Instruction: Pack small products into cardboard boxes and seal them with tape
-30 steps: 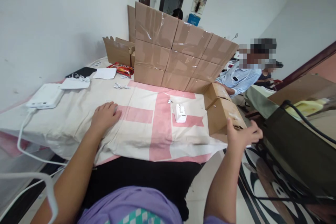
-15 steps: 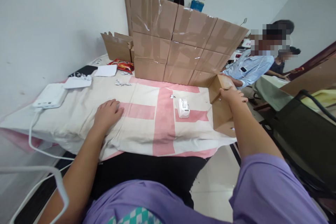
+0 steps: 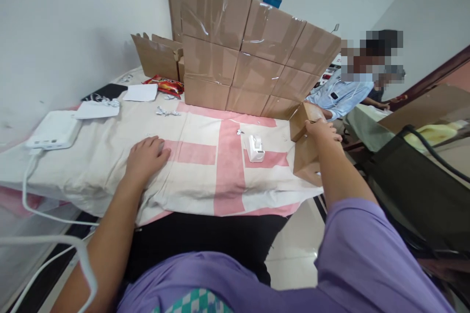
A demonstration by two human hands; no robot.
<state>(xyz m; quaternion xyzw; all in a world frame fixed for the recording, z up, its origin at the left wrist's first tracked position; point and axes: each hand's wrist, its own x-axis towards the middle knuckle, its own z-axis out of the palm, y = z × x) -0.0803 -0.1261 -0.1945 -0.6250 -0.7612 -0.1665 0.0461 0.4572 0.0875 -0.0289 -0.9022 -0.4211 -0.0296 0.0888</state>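
Brown cardboard boxes have the right hand newly over them, grip part-curled, hold unclear; the left hand lies loosely open.

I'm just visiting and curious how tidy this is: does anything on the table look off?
Only minor mess: crumpled white bits lie loose on the tablecloth, like litter, and its front is wrinkled. Behind them, the open cardboard box has an uneven upper edge. Nothing looks spilled.

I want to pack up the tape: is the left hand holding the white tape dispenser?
No, the left hand lies on the cloth, away from the dispenser.
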